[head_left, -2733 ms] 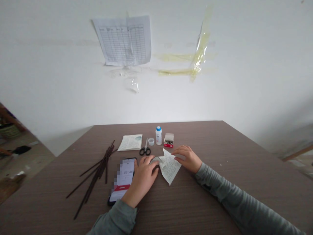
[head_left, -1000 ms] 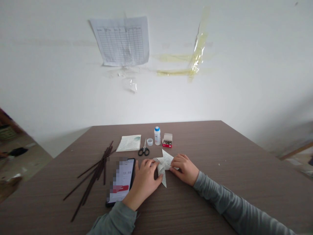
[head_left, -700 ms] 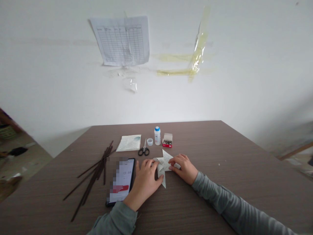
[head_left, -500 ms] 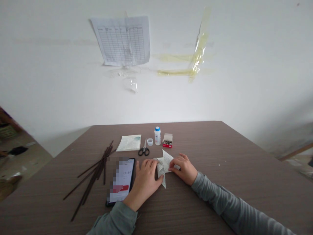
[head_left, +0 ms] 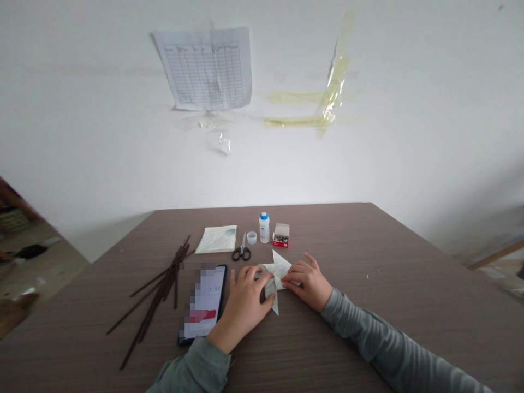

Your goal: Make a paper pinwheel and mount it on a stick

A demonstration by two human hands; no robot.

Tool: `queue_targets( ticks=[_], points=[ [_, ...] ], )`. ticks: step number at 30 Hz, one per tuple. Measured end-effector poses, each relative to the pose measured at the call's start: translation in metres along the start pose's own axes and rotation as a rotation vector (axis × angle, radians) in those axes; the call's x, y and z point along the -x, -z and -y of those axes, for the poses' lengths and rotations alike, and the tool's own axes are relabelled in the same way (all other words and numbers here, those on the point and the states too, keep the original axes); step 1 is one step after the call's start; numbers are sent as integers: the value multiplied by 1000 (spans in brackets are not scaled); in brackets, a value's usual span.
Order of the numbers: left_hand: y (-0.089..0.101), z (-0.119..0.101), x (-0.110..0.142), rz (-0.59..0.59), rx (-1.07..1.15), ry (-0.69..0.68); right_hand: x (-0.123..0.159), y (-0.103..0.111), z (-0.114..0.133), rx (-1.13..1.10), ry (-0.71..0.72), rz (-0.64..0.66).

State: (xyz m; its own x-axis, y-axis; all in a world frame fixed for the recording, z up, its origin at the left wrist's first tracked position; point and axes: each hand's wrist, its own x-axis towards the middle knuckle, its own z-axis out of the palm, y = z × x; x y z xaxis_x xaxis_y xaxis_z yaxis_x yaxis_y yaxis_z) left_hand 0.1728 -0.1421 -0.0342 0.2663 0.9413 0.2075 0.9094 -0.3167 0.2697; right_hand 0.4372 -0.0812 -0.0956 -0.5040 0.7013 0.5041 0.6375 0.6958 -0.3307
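A paper pinwheel (head_left: pixel 279 266) with pointed blades and fine print or lines lies on the table between my hands. My left hand (head_left: pixel 249 292) grips its left side, thumb low on the lower blade and index finger near the centre. From the right, my right hand (head_left: pixel 308 283) pinches a folded part close to the middle with thumb and index finger. The fingers partly hide the centre, so whether anything small sits there cannot be seen.
Behind the pinwheel stand scissors (head_left: pixel 241 253), a small white cup (head_left: pixel 251 238), a blue-capped bottle (head_left: pixel 264 228) and a red box of small metal pieces (head_left: pixel 281 239). Folded paper (head_left: pixel 216 240), a phone (head_left: pixel 204 305) and several dark sticks (head_left: pixel 158 295) lie left on the table (head_left: pixel 388 305).
My right fingertips have shifted slightly left, toward the pinwheel's centre. My left index finger has reached across to the middle, and the folded blade is drawn inward.
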Motion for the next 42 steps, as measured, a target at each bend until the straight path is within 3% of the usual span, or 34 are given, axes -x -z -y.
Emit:
queue_targets(
  ticks=[23, 27, 36, 42],
  points=[
    [12, -11, 0, 49, -8, 4, 1, 0, 4, -8, -43, 30],
    [18, -14, -2, 126, -28, 49, 1, 3, 9, -6, -57, 25],
    [27, -20, -3, 194, -44, 59, -6, 18, 28, -18, -198, 156],
    [24, -17, -4, 155, -26, 57, -9, 24, 35, -12, -216, 187]
  ],
)
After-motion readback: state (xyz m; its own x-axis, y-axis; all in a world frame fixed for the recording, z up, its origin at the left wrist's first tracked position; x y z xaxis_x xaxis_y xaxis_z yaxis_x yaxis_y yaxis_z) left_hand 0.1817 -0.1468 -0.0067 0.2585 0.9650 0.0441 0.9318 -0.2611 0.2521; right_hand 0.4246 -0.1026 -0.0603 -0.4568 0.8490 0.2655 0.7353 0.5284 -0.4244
